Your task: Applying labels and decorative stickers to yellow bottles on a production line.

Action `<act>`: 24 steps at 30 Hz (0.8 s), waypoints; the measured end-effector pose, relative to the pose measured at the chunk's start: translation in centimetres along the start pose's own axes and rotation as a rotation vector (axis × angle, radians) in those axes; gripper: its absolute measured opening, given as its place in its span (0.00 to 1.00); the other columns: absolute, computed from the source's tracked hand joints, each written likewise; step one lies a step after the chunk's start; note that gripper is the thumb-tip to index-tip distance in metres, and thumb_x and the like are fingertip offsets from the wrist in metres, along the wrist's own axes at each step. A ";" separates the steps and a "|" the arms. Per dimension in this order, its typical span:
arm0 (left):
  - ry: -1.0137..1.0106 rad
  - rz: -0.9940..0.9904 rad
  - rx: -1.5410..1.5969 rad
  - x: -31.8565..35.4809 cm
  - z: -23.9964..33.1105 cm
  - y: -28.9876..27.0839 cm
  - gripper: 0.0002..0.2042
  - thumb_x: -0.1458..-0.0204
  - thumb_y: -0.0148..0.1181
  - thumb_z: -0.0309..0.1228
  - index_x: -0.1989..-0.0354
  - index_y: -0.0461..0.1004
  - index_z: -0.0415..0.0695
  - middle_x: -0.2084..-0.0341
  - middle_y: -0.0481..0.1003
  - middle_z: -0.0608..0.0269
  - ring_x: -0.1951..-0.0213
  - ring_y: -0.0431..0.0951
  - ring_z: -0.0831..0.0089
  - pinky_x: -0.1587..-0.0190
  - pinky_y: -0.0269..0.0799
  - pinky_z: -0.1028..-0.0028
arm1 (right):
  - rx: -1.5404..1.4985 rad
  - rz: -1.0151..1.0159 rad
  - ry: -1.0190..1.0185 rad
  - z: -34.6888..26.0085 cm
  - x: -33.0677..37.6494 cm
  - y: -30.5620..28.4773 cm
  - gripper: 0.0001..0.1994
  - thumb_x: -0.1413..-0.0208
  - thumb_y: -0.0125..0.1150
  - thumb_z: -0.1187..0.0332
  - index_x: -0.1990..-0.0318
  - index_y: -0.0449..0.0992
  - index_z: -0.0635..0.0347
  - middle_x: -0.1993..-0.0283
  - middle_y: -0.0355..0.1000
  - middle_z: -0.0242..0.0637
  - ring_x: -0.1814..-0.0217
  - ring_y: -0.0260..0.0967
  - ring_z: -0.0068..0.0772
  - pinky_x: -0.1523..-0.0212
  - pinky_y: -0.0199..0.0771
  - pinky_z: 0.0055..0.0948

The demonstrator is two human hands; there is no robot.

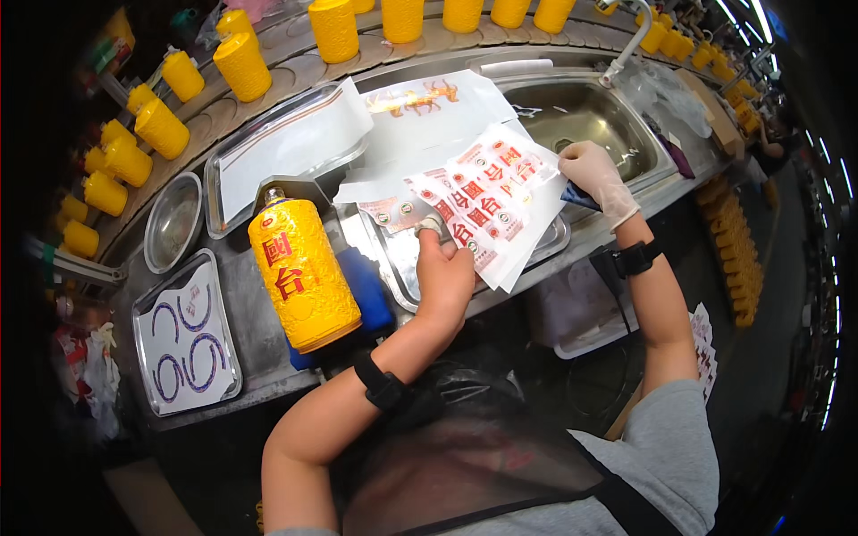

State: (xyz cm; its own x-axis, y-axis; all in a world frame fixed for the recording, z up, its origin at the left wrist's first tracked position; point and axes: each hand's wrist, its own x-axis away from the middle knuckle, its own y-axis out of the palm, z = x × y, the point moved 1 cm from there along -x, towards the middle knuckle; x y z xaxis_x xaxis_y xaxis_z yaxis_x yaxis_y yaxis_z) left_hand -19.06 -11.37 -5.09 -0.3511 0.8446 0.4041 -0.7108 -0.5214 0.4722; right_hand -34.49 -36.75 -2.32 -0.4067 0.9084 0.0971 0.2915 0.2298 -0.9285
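Note:
A sheet of red-printed decals (pixel 487 192) on white backing lies tilted over a steel tray (pixel 556 239) in front of me. My left hand (pixel 444 272), with white covers on its fingertips, is closed at the sheet's left edge. In a pale thin glove, my right hand (pixel 597 177) pinches the sheet's upper right corner. A yellow embossed bottle (pixel 302 272) with red characters rests tilted on a blue support (pixel 365 290), left of my left hand. Behind the decals lies a larger white sheet (pixel 438 112) with a gold-orange figure print.
A steel sink (pixel 657 143) with water and a faucet (pixel 626 49) stands at the right. Leftward are a steel bowl (pixel 174 221), a tray with purple curved strips (pixel 188 335) and a tray of white sheets (pixel 295 147). Several yellow bottles line a curved conveyor (pixel 295 76) behind.

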 end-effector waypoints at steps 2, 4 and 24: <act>0.073 0.094 -0.017 -0.5 -0.6 0.1 0.26 0.48 0.43 0.14 0.39 0.54 0.42 0.66 0.78 0.56 0.71 0.78 0.75 0.74 0.71 0.77 | 0.037 0.060 0.007 -1.1 1.2 -0.7 0.12 0.53 0.59 0.62 0.64 0.84 0.53 0.64 0.79 0.44 0.59 0.77 0.44 0.55 0.75 0.35; 0.115 0.112 0.010 -0.8 -1.1 0.0 0.23 0.49 0.44 0.14 0.42 0.58 0.41 0.67 0.78 0.56 0.73 0.77 0.78 0.75 0.68 0.78 | 0.031 0.122 0.005 -1.6 1.7 -0.9 0.12 0.53 0.60 0.62 0.65 0.84 0.54 0.64 0.79 0.44 0.59 0.77 0.43 0.55 0.75 0.34; 0.440 -0.028 -0.191 -0.7 2.4 -1.7 0.28 0.51 0.44 0.13 0.38 0.60 0.37 0.53 0.76 0.55 0.58 0.78 0.78 0.57 0.72 0.81 | -0.734 0.203 -0.057 1.8 3.5 0.8 0.05 0.52 0.61 0.74 0.69 0.79 0.66 0.75 0.75 0.30 0.73 0.68 0.18 0.68 0.69 0.21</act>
State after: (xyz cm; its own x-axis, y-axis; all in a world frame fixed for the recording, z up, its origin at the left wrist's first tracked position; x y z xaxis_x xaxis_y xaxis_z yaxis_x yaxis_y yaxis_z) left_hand -16.17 -11.38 -4.33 -0.5259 0.8506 0.0035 -0.8083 -0.5010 0.3091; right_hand -37.26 -34.01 -3.33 -0.3218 0.9427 -0.0876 0.8580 0.2512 -0.4480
